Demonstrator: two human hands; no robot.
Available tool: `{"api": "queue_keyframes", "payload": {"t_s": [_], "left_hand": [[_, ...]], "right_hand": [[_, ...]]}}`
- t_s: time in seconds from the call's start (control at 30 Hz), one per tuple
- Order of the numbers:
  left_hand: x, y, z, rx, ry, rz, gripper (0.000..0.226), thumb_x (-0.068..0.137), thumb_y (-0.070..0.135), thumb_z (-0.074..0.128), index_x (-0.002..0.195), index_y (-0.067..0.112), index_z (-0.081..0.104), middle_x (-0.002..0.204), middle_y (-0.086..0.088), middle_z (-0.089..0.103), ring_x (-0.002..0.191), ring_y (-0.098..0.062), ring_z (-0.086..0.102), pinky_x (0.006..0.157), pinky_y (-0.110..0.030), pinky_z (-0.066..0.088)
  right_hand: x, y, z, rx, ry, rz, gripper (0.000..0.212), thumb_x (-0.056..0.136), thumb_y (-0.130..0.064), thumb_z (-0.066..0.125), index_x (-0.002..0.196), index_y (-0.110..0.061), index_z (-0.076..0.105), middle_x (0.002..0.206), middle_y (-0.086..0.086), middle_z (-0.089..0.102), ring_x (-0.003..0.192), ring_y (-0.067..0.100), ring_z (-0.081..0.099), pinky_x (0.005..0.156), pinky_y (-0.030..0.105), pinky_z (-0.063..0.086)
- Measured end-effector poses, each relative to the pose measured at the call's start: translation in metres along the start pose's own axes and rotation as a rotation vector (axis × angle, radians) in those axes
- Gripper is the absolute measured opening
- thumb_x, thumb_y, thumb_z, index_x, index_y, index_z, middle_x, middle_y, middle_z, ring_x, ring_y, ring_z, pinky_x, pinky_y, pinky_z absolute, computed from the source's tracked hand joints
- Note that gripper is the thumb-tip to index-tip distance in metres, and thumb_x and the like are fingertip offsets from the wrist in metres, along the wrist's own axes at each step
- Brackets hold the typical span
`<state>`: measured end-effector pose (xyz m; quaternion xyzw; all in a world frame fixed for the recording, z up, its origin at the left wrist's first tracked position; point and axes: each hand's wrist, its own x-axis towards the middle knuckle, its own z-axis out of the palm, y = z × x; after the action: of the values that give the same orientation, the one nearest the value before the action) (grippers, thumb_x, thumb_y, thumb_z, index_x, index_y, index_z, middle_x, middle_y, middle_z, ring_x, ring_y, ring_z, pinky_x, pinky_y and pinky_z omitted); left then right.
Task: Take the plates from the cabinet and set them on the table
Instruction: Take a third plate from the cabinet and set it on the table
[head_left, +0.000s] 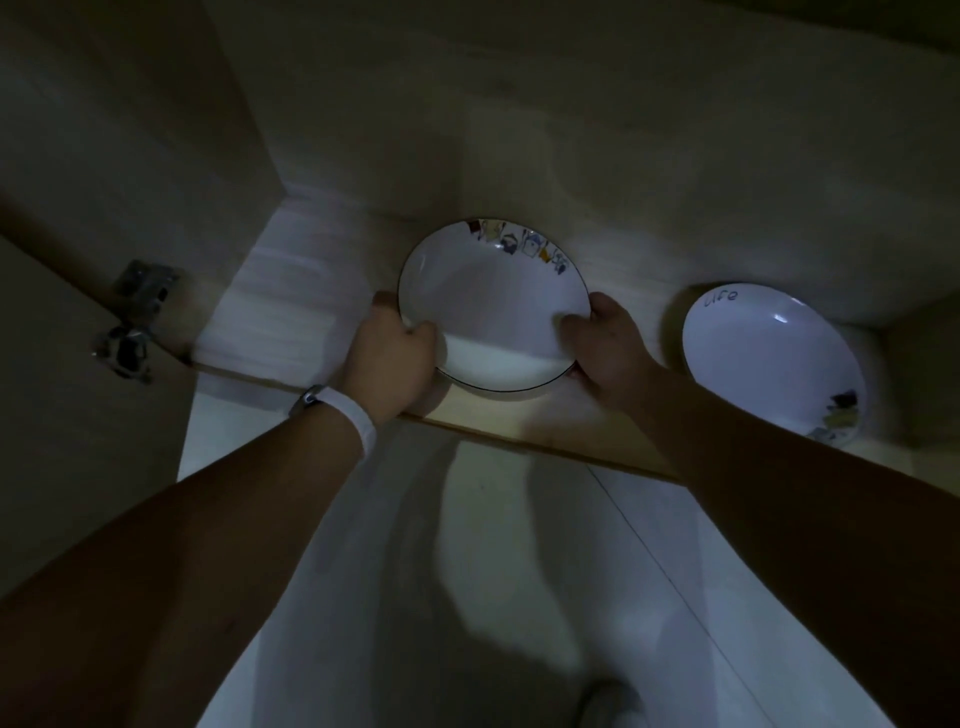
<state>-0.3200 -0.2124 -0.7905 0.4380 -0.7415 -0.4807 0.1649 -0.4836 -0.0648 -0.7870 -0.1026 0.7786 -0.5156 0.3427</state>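
Note:
A white plate (493, 301) with a dark rim and small coloured figures along its far edge sits near the front of a dim cabinet shelf (291, 291). My left hand (395, 358) grips its left rim, thumb over the top. My right hand (608, 338) grips its right rim the same way. A second white plate (769, 358), with handwriting at its far edge and coloured figures at its near edge, lies on the shelf to the right, untouched.
The open cabinet door with a metal hinge (135, 317) stands at the left. The shelf's wooden front edge (545, 436) runs under my wrists. Below is a pale tiled floor (519, 571). A white band is on my left wrist.

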Motion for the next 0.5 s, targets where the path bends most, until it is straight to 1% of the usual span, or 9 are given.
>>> {"api": "queue_keyframes", "payload": {"t_s": [0.07, 0.1, 0.13, 0.17, 0.2, 0.27, 0.33, 0.43, 0.5], "left_hand": [[-0.015, 0.004, 0.0, -0.109, -0.011, -0.018, 0.018, 0.089, 0.009, 0.051, 0.107, 0.01, 0.047, 0.095, 0.002, 0.056, 0.093, -0.021, 0.055, 0.077, -0.027, 0.041], [-0.023, 0.007, -0.001, -0.118, -0.022, -0.027, 0.02, 0.091, 0.008, 0.05, 0.11, 0.01, 0.047, 0.099, 0.002, 0.056, 0.094, -0.018, 0.053, 0.078, -0.026, 0.039], [-0.03, 0.009, -0.003, -0.117, -0.028, -0.039, 0.023, 0.091, 0.008, 0.049, 0.114, 0.009, 0.048, 0.102, 0.001, 0.056, 0.094, -0.017, 0.053, 0.078, -0.024, 0.039], [-0.039, 0.012, -0.005, -0.127, -0.038, -0.047, 0.023, 0.092, 0.006, 0.048, 0.115, 0.008, 0.048, 0.102, 0.0, 0.056, 0.092, -0.014, 0.054, 0.076, -0.022, 0.04], [-0.047, 0.013, -0.007, -0.157, -0.045, -0.038, 0.021, 0.092, 0.003, 0.047, 0.112, 0.008, 0.049, 0.098, 0.002, 0.057, 0.086, -0.009, 0.056, 0.072, -0.018, 0.043], [-0.066, 0.018, -0.013, -0.229, -0.057, -0.025, 0.021, 0.09, -0.005, 0.047, 0.106, 0.008, 0.049, 0.092, 0.007, 0.057, 0.075, 0.006, 0.056, 0.063, -0.009, 0.044], [-0.087, 0.022, -0.019, -0.285, -0.077, -0.037, 0.024, 0.088, -0.008, 0.047, 0.108, 0.004, 0.051, 0.095, 0.006, 0.059, 0.077, 0.007, 0.058, 0.065, -0.013, 0.047], [-0.125, 0.036, -0.032, -0.304, -0.084, -0.089, 0.033, 0.09, -0.008, 0.043, 0.119, 0.007, 0.049, 0.1, 0.01, 0.058, 0.081, 0.008, 0.057, 0.064, -0.008, 0.046], [-0.152, 0.048, -0.039, -0.273, -0.105, -0.107, 0.039, 0.092, -0.006, 0.042, 0.125, 0.014, 0.048, 0.103, 0.014, 0.058, 0.087, 0.007, 0.056, 0.068, -0.009, 0.048]], "right_hand": [[-0.008, 0.004, -0.001, 0.047, -0.015, 0.025, 0.035, 0.079, -0.024, 0.059, 0.113, -0.017, 0.058, 0.108, 0.013, 0.065, 0.096, 0.037, 0.065, 0.073, 0.063, 0.055], [-0.016, 0.004, -0.002, 0.048, -0.016, 0.039, 0.032, 0.082, -0.023, 0.059, 0.113, -0.016, 0.057, 0.107, 0.012, 0.064, 0.095, 0.034, 0.065, 0.073, 0.058, 0.057], [-0.024, 0.002, -0.003, 0.015, -0.011, 0.046, 0.024, 0.087, -0.021, 0.058, 0.11, -0.016, 0.057, 0.101, 0.009, 0.064, 0.09, 0.029, 0.065, 0.069, 0.048, 0.06], [-0.035, 0.0, -0.005, -0.038, 0.0, 0.047, 0.015, 0.089, -0.02, 0.056, 0.104, -0.018, 0.057, 0.095, 0.006, 0.064, 0.084, 0.024, 0.064, 0.063, 0.037, 0.059], [-0.045, -0.001, -0.007, -0.082, 0.014, 0.041, 0.009, 0.09, -0.02, 0.054, 0.099, -0.02, 0.057, 0.09, 0.004, 0.063, 0.079, 0.022, 0.064, 0.059, 0.033, 0.057], [-0.065, -0.003, -0.014, -0.121, 0.008, 0.066, 0.015, 0.088, -0.022, 0.053, 0.102, -0.021, 0.057, 0.096, 0.005, 0.063, 0.084, 0.024, 0.064, 0.064, 0.04, 0.059], [-0.092, -0.007, -0.021, -0.115, -0.011, 0.106, 0.023, 0.089, -0.018, 0.05, 0.111, -0.021, 0.054, 0.103, 0.005, 0.061, 0.088, 0.023, 0.062, 0.066, 0.04, 0.059], [-0.134, -0.014, -0.034, -0.162, -0.025, 0.109, 0.022, 0.089, -0.011, 0.048, 0.108, -0.017, 0.057, 0.09, 0.004, 0.06, 0.073, 0.02, 0.057, 0.05, 0.028, 0.048], [-0.163, -0.021, -0.043, -0.172, -0.03, 0.136, 0.019, 0.089, -0.01, 0.048, 0.105, -0.017, 0.057, 0.085, 0.005, 0.059, 0.067, 0.018, 0.054, 0.046, 0.026, 0.043]]}}
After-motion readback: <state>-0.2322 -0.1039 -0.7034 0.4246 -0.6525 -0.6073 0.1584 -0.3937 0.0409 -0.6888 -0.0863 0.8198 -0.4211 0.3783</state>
